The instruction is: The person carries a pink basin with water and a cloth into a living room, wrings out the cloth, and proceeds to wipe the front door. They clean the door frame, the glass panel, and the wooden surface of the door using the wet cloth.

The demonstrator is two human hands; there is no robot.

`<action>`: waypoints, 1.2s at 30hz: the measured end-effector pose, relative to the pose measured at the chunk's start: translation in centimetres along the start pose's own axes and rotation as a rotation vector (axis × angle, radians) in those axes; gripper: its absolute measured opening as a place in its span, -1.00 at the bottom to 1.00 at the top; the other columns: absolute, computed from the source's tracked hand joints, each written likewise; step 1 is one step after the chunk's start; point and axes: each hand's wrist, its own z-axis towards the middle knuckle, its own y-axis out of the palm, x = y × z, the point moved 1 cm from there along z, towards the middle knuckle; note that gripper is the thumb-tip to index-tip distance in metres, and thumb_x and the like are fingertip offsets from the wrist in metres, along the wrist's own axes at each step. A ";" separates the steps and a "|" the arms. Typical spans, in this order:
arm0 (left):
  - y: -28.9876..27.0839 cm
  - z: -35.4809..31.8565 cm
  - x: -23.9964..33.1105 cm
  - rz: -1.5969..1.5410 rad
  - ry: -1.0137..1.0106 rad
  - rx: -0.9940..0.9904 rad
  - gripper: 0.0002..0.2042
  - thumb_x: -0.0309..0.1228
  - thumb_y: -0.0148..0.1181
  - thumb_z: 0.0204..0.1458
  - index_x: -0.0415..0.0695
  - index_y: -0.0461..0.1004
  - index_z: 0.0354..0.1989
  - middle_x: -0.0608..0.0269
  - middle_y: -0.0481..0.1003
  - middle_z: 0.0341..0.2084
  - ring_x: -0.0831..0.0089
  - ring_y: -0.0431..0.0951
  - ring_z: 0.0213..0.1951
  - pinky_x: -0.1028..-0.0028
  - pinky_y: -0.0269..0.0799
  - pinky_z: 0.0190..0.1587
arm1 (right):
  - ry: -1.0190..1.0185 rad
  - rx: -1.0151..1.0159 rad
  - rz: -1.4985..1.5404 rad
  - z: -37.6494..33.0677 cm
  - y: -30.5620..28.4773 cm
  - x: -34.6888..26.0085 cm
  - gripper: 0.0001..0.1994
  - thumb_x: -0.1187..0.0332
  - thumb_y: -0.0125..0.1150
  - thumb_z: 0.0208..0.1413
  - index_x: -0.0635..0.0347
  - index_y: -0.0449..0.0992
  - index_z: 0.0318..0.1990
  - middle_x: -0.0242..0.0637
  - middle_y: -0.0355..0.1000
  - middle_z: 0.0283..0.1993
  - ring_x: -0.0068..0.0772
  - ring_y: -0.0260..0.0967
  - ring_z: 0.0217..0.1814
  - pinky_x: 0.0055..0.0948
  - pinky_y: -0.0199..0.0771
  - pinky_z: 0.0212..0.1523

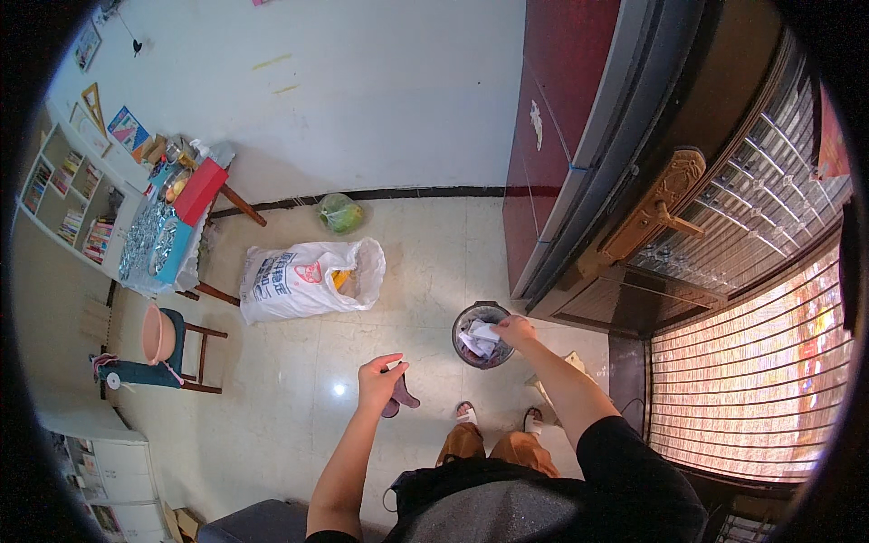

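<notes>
My left hand (378, 380) is raised over the floor, its thumb and fingers pinched together. From it hangs a limp dark purple piece of cloth (404, 393), shaped like a sock; how it is gripped is partly hidden by the hand. In front of me and to the right stands a round dark trash bin (460, 350) with crumpled white paper inside. My right hand (516, 332) reaches over the bin's right rim, fingers closed on a white piece of paper (487, 331) above the other scraps.
A large white woven sack (288, 282) lies on the tiles ahead left, with a green plastic bag (339, 214) behind it. At left, a chair (206, 362) bears a pink basin (158, 335), near a cluttered table (145, 244). A brown door (625, 235) stands at right.
</notes>
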 end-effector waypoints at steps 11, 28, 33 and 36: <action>1.6 1.1 1.0 0.028 0.112 -0.063 -0.76 -0.44 0.29 -0.17 -0.19 0.53 -0.28 0.51 0.28 -0.75 0.74 0.19 -0.67 0.67 0.10 -0.61 | -0.136 -0.188 0.435 2.5 1.3 2.8 -0.59 -0.05 0.20 -0.27 0.02 0.57 -0.31 -0.12 0.10 0.20 -0.31 0.02 0.22 -0.16 0.10 0.11; 4.5 1.8 3.1 -0.027 0.185 -0.171 -0.81 -0.44 0.26 -0.15 -0.20 0.53 -0.32 0.49 0.29 -0.73 0.72 0.21 -0.66 0.65 0.14 -0.62 | -0.468 -1.047 1.748 -15.4 -8.2 -4.0 -0.37 -0.04 -0.32 0.13 0.43 0.21 0.08 0.00 0.07 0.22 -0.10 -0.04 0.30 -0.22 -0.09 0.27; 5.5 1.7 4.3 -0.039 0.216 -0.206 -0.82 -0.44 0.25 -0.14 -0.20 0.53 -0.32 0.48 0.32 -0.71 0.72 0.22 -0.65 0.65 0.15 -0.61 | -0.622 -1.101 1.734 -16.5 -9.3 -3.7 -0.35 -0.07 -0.37 0.12 0.42 0.31 0.01 0.06 0.05 0.21 -0.02 -0.05 0.29 -0.13 -0.15 0.28; 5.9 1.5 4.9 -0.041 0.222 -0.227 -0.82 -0.44 0.24 -0.13 -0.20 0.53 -0.32 0.47 0.33 -0.70 0.72 0.23 -0.64 0.65 0.16 -0.61 | -0.680 -1.128 1.726 -17.3 -9.9 -3.5 -0.35 -0.07 -0.39 0.13 0.42 0.32 0.00 0.08 0.04 0.21 0.00 -0.06 0.29 -0.11 -0.16 0.28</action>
